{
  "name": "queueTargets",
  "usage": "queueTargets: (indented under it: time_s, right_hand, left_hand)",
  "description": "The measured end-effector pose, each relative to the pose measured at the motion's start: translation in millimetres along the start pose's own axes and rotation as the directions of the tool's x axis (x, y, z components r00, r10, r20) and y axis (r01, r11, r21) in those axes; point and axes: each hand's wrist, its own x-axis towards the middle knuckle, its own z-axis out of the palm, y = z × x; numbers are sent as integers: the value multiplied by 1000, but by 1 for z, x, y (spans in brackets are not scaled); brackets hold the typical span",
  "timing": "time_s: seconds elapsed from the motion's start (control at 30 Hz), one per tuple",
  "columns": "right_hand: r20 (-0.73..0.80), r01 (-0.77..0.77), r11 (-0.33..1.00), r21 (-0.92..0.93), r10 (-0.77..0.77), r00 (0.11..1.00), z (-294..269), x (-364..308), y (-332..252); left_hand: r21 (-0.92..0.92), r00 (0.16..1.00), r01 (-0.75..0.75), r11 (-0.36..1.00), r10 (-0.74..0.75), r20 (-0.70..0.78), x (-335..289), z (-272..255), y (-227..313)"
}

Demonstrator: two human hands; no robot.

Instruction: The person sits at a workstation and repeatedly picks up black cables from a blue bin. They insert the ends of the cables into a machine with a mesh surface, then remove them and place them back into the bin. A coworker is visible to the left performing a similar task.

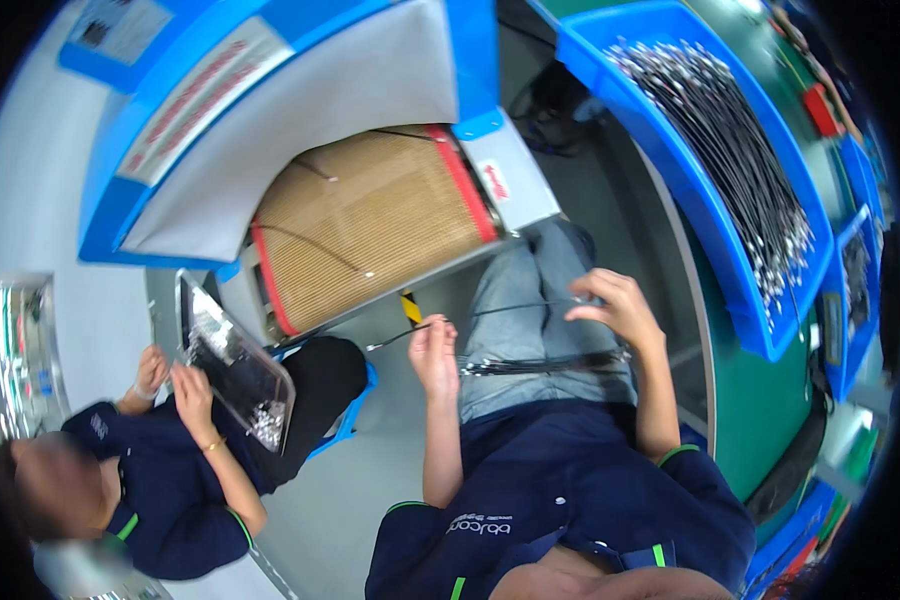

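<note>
My left hand (435, 355) pinches a thin black cable (515, 308) above my lap. One tip of that cable sticks out to the left of the fingers; the rest runs right toward my right hand (620, 308). There the thumb and forefinger stand apart, with the cable's far end in the gap between them. Whether they touch it is hard to see. A bundle of black cables (550, 366) with pale ends lies across my thighs, just below both hands.
Ahead, a brown mesh conveyor belt (370, 225) with red edges carries several black cables under a blue-framed hood (475, 60). At right, a blue bin (675, 200) full of cables stands on a green bench (755, 420). On the left, a seated co-worker (160, 480) handles a clear tray (282, 385).
</note>
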Motion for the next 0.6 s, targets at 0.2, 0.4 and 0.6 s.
queueTargets:
  time_s: [0.2, 0.4, 0.6]
  right_hand:
    - [7, 8, 999, -34, -8, 1000, -7, 14, -14]
    - [183, 87, 991, -104, -67, 981, 16, 36, -47]
    - [226, 126, 977, -175, -85, 970, 34, 35, -44]
  left_hand:
    - [-4, 999, 48, 999, -48, 6, 1, 3, -4]
    - [55, 993, 104, 993, -106, 53, -2, 6, -10]
    - [96, 988, 133, 986, -140, 72, -5, 8, -15]
